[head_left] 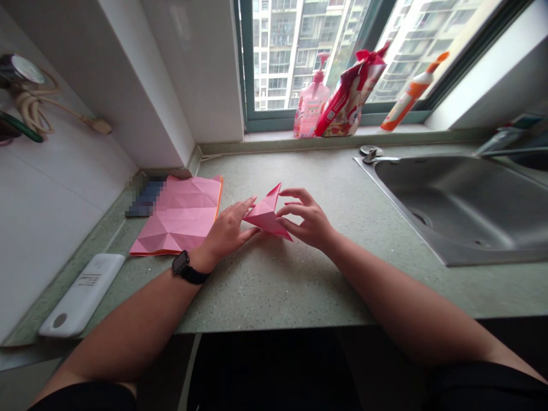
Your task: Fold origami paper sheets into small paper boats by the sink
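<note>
A small piece of folded pink paper [264,213] with pointed flaps sits between my two hands over the counter. My left hand [231,224], with a black watch on its wrist, is at the paper's left corner, fingers above and thumb below. The fingertips of my right hand [306,218] pinch the paper's right edge, the thumb and fingers bent. Left of my left hand lies a stack of creased pink sheets [184,214] with an orange edge showing underneath.
A white power bank-like block [83,294] lies at the counter's left. Behind the sheets is a blurred dark item [146,197]. A steel sink [445,251] is on the right. A pink pump bottle [311,108], a red bag [353,94] and an orange-white bottle [406,100] stand on the windowsill.
</note>
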Tool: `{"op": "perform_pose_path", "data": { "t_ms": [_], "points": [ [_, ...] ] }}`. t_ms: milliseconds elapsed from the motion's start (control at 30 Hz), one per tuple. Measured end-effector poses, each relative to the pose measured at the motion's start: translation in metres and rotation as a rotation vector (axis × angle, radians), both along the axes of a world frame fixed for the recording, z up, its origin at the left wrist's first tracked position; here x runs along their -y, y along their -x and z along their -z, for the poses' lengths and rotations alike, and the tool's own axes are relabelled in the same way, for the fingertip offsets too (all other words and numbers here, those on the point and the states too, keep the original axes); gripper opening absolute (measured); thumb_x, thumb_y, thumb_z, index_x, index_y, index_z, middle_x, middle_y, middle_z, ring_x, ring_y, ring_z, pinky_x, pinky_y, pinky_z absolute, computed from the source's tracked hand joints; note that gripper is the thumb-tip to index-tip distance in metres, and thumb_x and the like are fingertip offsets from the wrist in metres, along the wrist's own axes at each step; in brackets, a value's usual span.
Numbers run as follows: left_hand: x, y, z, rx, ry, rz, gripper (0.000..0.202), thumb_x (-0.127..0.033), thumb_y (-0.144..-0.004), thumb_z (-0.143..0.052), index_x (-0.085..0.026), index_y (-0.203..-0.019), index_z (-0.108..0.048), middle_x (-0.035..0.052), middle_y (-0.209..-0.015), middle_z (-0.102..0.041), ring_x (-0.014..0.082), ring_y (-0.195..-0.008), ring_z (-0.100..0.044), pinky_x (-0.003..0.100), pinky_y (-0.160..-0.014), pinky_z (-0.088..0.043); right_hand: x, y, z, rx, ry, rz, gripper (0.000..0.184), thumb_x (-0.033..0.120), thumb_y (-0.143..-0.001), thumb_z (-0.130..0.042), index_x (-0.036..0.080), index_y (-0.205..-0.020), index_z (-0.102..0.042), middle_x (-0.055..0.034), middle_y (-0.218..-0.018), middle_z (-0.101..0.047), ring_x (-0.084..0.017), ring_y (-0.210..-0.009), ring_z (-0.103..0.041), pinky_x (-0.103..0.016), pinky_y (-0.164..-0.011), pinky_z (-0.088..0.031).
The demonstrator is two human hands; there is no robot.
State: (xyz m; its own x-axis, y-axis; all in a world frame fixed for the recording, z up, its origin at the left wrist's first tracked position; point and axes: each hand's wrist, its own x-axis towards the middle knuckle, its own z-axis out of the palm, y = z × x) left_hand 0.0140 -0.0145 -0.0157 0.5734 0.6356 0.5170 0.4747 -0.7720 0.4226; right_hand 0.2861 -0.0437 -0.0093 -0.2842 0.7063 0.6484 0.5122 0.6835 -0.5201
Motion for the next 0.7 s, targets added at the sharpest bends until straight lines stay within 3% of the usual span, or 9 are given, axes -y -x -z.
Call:
{"op": "perform_pose_path", "data": {
  "t_ms": [233, 467, 600, 700],
  "points": [
    [-0.001, 0.001, 0.0, 0.03, 0.011, -0.008, 0.07, -0.022, -0.1, -0.078, -0.023, -0.163, -0.049, 0.0106, -0.131, -0.076, 0.0258, -0.12, -0.075, 0.045, -0.109, -0.062, 0.006, 0.006, -0.002, 0.096, -0.061, -0.042, 0.007, 0.037, -0.1, -0.075, 0.034, -0.101, -0.081, -0.006, -0.142, -0.064, -0.03, -0.136, -0.062, -0.059, -0.11, -0.06],
    [-0.002, 0.002, -0.001, 0.016, 0.018, 0.0, 0.058, -0.011, -0.098, -0.072, -0.02, -0.154, -0.058, 0.0097, -0.128, -0.078, 0.0238, -0.115, -0.076, 0.044, -0.108, -0.061, 0.005, -0.003, -0.016, -0.149, -0.102, 0.195, 0.02, 0.042, -0.109, -0.059, 0.03, -0.111, -0.075, -0.0086, -0.119, -0.072, -0.028, -0.119, -0.069, -0.053, -0.105, -0.06],
    [-0.002, 0.001, -0.006, -0.031, -0.002, 0.015, 0.031, -0.01, -0.1, -0.068, -0.02, -0.129, -0.072, 0.0085, -0.121, -0.081, 0.0251, -0.111, -0.075, 0.045, -0.102, -0.061, -0.001, -0.005, -0.014, -0.23, 0.052, 0.156, 0.04, 0.054, -0.114, -0.046, 0.028, -0.109, -0.075, -0.0073, -0.108, -0.077, -0.026, -0.108, -0.072, -0.048, -0.099, -0.059],
    [-0.004, 0.002, -0.007, -0.096, -0.056, 0.059, 0.017, -0.009, -0.099, -0.069, -0.022, -0.108, -0.077, 0.007, -0.121, -0.08, 0.0262, -0.111, -0.072, 0.046, -0.101, -0.058, -0.005, -0.006, -0.009, -0.179, 0.168, 0.076, 0.05, 0.057, -0.115, -0.041, 0.026, -0.1, -0.077, -0.0069, -0.103, -0.08, -0.024, -0.102, -0.074, -0.045, -0.095, -0.059]
  ]
}}
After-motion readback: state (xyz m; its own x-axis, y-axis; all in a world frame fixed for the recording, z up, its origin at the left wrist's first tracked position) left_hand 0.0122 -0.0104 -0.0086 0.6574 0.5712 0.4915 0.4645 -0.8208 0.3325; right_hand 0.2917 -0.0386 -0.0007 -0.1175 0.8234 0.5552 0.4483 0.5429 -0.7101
